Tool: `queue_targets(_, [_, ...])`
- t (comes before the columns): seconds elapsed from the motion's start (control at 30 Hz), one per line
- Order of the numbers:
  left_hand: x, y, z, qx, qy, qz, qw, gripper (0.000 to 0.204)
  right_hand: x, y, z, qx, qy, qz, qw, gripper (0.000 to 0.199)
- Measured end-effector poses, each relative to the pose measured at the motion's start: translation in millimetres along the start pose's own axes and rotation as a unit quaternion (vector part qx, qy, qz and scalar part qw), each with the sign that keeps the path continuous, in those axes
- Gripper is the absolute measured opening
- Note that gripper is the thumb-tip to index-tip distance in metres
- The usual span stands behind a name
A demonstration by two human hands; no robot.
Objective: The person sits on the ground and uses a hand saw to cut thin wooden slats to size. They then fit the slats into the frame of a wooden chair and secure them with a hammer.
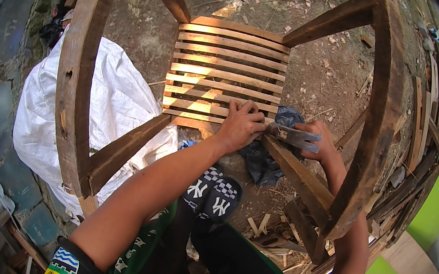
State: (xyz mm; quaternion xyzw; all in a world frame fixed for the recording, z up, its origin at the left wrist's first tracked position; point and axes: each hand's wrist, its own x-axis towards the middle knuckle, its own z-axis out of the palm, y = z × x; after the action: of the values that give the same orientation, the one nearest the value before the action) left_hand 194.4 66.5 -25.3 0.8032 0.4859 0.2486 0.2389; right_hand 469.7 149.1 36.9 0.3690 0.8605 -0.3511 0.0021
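A white sack [95,103] lies left of the fingers, scrap wood [421,137] right. The left hand [240,126] presses spread fingers on the pale slats [225,76]; the right hand [317,139] grips a grey hammer [293,137] beside them.

A weathered brown wooden chair frame [80,67] lies tipped over on the dirt, its curved side rails arching down the left and right of the view. Between them sits a panel of pale, narrow wooden slats [227,76], laid parallel with thin gaps, sunlit in stripes. A grey metal hammer head [293,137] rests against the frame's lower right rail, just beside the nearest slat's right end, its handle hidden.
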Motion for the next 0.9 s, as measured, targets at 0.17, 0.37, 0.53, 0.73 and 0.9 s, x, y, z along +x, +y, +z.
queue_targets(0.17, [-1.5, 0.5, -0.1, -0.017, 0.007, -0.015, 1.000, 0.017, 8.7, -9.5, -17.0, -0.067, -0.091, 0.013, 0.993, 0.025])
queue_targets(0.37, [-1.1, 0.3, 0.2, -0.023, 0.010, -0.016, 1.000, 0.018, 5.2, -6.7, -11.2, -0.069, -0.052, 0.010, 0.996, 0.023])
queue_targets(0.53, [2.6, 3.3, -1.1, -0.018, 0.011, -0.007, 1.000, 0.017, -8.6, 15.1, 8.7, -0.034, 0.025, -0.016, 0.999, 0.021])
queue_targets(0.73, [-2.1, -0.6, 0.4, -0.029, 0.004, -0.012, 1.000, 0.018, 3.7, -6.6, -11.4, -0.016, -0.051, 0.019, 0.998, 0.021])
queue_targets(0.9, [-3.6, -3.3, 1.8, -0.024, -0.005, 0.012, 1.000, 0.020, -6.6, 10.8, 5.7, -0.049, -0.019, -0.002, 0.999, 0.022])
